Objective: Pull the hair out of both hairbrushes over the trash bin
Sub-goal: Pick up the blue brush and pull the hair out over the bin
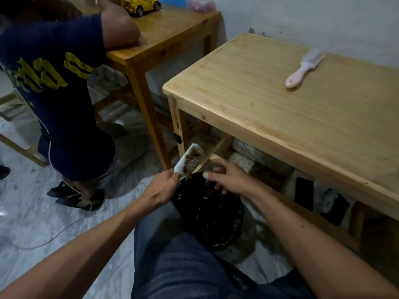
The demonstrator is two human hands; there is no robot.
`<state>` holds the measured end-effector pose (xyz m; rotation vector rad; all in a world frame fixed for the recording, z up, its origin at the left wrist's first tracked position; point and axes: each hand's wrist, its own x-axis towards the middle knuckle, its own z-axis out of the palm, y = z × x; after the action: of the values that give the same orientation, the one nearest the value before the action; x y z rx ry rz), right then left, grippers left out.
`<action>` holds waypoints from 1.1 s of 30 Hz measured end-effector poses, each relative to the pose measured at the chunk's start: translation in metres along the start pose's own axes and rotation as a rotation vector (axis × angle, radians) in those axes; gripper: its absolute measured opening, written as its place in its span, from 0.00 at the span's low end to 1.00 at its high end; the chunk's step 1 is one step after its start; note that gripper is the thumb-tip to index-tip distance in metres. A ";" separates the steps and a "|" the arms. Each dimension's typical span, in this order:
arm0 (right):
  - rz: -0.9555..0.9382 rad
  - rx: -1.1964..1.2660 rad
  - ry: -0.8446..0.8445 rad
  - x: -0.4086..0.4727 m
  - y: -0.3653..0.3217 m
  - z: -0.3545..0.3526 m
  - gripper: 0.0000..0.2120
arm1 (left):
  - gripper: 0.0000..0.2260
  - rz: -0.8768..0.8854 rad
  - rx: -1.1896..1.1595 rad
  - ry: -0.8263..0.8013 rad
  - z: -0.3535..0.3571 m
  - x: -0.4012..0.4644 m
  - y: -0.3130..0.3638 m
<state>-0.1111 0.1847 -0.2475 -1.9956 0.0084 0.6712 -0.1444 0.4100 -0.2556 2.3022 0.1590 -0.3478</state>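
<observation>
Cleaning a brush over the bin

The left hand (160, 188) grips the brush (188, 159) by its handle, tilted up over the bin (226, 231) so hair falls in. The right hand (228, 178) hangs over the bin, fingers loosely curled – what they pinch, I cannot tell. The bin has a black bag with dark clumps inside. The other brush (304, 69) lies on the table (259, 100) – well apart.

Navy shirt (54, 83): yellow lettering (folded, blurred), perhaps "…nda…"; nothing else legible.

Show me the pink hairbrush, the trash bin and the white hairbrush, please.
pink hairbrush (299, 72): head view, on its handle.
trash bin (212, 214): head view, on its black liner.
white hairbrush (187, 159): head view, on its back.
</observation>
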 end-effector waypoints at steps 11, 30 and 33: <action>-0.051 -0.116 0.440 0.009 -0.002 0.000 0.09 | 0.17 0.139 0.194 0.004 0.015 -0.004 -0.011; 0.056 -0.138 0.284 0.002 0.015 -0.014 0.03 | 0.17 -0.008 0.199 0.061 0.010 0.001 -0.013; 0.063 -0.102 0.196 0.002 0.017 -0.010 0.12 | 0.16 0.073 0.224 0.040 0.016 -0.004 -0.006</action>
<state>-0.1093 0.1687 -0.2590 -2.1606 0.1576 0.5220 -0.1525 0.4019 -0.2691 2.5300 0.0577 -0.2947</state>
